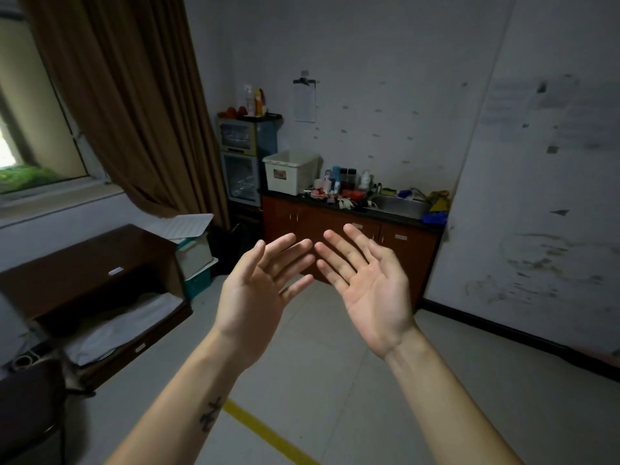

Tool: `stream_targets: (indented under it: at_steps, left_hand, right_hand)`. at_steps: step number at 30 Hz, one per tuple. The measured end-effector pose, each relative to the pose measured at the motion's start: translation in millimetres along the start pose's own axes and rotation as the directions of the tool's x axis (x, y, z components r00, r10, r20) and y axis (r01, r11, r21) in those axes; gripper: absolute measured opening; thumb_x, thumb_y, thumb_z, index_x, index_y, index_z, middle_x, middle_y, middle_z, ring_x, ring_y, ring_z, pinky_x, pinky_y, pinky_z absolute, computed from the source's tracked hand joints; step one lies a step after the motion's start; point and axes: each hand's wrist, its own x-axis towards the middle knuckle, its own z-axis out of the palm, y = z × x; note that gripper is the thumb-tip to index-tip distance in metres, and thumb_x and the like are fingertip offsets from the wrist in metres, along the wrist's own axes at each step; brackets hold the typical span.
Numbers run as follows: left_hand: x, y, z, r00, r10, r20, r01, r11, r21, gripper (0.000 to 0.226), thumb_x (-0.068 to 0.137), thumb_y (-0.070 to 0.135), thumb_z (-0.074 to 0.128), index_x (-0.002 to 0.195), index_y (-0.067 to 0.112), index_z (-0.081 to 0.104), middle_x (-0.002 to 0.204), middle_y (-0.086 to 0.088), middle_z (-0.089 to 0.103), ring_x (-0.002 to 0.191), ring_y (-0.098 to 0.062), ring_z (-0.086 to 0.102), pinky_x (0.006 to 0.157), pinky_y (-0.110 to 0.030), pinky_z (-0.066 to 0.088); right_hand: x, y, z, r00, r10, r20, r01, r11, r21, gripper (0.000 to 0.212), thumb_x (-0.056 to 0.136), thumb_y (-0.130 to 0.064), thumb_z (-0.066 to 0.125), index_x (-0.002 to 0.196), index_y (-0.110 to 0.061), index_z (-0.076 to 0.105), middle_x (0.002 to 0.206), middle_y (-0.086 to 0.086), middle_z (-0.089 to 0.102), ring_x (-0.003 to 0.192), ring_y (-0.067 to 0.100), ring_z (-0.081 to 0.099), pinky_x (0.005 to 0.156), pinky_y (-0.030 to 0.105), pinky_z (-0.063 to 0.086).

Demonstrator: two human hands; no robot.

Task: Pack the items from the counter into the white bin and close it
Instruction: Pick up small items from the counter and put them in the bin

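Both hands are empty: the left hand [258, 290] and right hand [372, 290] are held palm-up at centre frame, fingers straight and spread, their fingertips nearly meeting, gripping nothing. Beyond them, above centre, the white bin [290, 172] stands upright on the left end of the dark counter [402, 219]. Its mouth is open upward and its labelled side faces the camera; its long axis seems to run along the counter. Just right of it, bottles and small items [342, 186] crowd the counter, then a steel sink [396, 204].

The bin [291, 172] sits at the worktop's [352, 209] left end, bottles [345, 179] to its right, sink [399, 204] farther right.
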Motion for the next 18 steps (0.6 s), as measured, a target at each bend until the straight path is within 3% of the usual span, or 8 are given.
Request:
stream_targets:
  at_steps: [18]
  left_hand:
    - [283,-7,-124,0.999,0.010,0.033,-0.009,1.000,-0.029,0.049,0.101,0.041,0.036,0.134,0.009,0.052,0.131,-0.012,0.062,0.123,-0.026,0.058,0.105,-0.047,0.040]
  right_hand:
    - [280,53,-53,0.999,0.001,-0.032,-0.002,0.999,-0.054,0.049,0.099,-0.034,0.039,0.144,-0.013,0.043,0.137,0.014,0.057,0.126,0.031,0.056,0.107,0.044,0.041]
